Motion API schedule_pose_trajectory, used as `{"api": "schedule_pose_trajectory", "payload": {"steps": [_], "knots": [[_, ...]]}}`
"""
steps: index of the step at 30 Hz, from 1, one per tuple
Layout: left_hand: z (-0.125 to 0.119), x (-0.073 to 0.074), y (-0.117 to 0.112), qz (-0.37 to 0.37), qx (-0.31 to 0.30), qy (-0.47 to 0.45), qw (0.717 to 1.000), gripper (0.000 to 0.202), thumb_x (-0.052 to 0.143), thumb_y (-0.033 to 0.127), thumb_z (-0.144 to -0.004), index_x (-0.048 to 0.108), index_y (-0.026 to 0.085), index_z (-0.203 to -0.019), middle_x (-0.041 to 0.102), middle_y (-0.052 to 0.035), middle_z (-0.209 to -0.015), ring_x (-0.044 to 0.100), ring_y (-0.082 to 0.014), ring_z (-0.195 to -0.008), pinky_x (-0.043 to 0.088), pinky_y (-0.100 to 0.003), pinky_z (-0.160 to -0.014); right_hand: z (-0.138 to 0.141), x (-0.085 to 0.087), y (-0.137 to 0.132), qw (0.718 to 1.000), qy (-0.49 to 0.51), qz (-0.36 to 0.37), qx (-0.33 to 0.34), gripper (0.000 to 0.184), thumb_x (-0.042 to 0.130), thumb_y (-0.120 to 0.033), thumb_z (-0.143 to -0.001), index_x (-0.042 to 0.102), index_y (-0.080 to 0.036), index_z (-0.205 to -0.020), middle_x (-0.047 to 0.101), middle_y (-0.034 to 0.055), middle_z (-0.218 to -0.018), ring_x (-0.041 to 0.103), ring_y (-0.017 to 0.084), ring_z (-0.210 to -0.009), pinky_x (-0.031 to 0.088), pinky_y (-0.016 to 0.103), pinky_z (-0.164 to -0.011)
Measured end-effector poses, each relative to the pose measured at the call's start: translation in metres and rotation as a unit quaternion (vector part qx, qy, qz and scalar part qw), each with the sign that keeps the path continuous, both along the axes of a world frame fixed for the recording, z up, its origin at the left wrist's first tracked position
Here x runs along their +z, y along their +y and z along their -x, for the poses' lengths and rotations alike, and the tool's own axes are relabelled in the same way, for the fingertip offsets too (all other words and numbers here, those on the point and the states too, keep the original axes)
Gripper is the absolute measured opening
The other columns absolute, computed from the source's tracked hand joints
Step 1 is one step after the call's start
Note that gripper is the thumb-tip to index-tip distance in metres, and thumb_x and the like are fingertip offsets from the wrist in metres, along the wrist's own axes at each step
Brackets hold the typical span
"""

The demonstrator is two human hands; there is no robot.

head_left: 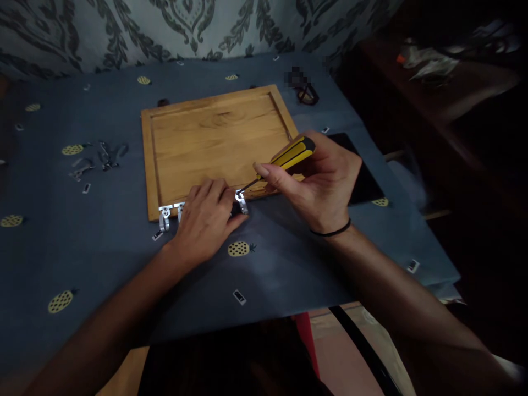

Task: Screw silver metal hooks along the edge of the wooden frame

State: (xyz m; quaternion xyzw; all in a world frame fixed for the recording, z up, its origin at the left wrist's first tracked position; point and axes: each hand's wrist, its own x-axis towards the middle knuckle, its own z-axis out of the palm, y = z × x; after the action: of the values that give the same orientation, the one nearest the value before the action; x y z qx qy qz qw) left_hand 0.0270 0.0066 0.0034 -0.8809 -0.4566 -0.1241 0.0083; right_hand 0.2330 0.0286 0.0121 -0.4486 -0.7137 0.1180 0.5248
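Note:
A framed wooden board [218,143] lies flat on the table, with silver metal hooks [164,219] along its near edge. My left hand [206,220] is bent over that edge between the hooks, its fingers on the board and its thumb beside the rightmost metal hook [241,202]. The fingers partly cover the hooks between. In my right hand [325,181] is a yellow-and-black screwdriver [293,154], held tilted by the handle. Its tip meets the rightmost hook; whether a screw sits under it is too small to tell.
Several loose metal pieces [103,157] lie left of the board. A dark flat rectangular object [363,170] is partly behind my right hand. Dark-framed glasses [307,94] rest beyond the board's right corner. A blue pineapple-print cloth [124,275] covers the table; a patterned curtain [181,27] hangs behind.

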Motion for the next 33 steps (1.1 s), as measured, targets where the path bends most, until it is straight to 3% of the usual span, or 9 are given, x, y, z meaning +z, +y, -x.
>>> {"api": "schedule_pose_trajectory", "payload": {"steps": [11,17,24,33], "knots": [[-0.001,0.0,0.0,0.01,0.002,0.003,1.0,0.023,0.079,0.033,-0.097,0.074,0.014,-0.109,0.072,-0.0139,-0.111,0.067,-0.0345,-0.107,0.053,-0.045,-0.09,0.002,0.007,-0.01,0.998,-0.057,0.0,-0.004,0.034,0.074,-0.06,-0.097,0.067,-0.027,-0.091,0.066,-0.001,-0.074,0.072,0.02,-0.075,0.065,0.035,-0.072],[0.0,0.0,0.0,0.012,0.0,0.002,1.0,0.027,0.08,0.035,-0.097,0.073,0.013,-0.112,0.072,-0.0141,-0.113,0.068,-0.0343,-0.109,0.054,-0.045,-0.093,-0.003,0.017,-0.007,0.993,-0.104,0.017,0.046,0.038,0.067,-0.063,-0.1,0.067,-0.026,-0.092,0.063,-0.0013,-0.074,0.069,0.018,-0.073,0.062,0.033,-0.069],[-0.001,0.0,-0.001,0.016,0.0,0.007,1.0,0.028,0.079,0.035,-0.098,0.074,0.012,-0.113,0.072,-0.0154,-0.116,0.067,-0.0346,-0.11,0.053,-0.045,-0.093,-0.008,0.032,-0.001,0.984,-0.125,0.053,0.119,0.036,0.07,-0.063,-0.098,0.069,-0.027,-0.093,0.07,-0.0011,-0.078,0.066,0.017,-0.067,0.059,0.033,-0.067],[-0.001,-0.001,0.0,0.018,0.005,0.0,1.0,0.026,0.078,0.034,-0.098,0.074,0.013,-0.112,0.072,-0.0149,-0.116,0.066,-0.0337,-0.11,0.052,-0.044,-0.093,-0.011,0.035,0.0,0.981,-0.1,0.091,0.135,0.04,0.074,-0.067,-0.093,0.071,-0.027,-0.092,0.072,-0.0007,-0.078,0.066,0.018,-0.064,0.054,0.032,-0.061]]}}
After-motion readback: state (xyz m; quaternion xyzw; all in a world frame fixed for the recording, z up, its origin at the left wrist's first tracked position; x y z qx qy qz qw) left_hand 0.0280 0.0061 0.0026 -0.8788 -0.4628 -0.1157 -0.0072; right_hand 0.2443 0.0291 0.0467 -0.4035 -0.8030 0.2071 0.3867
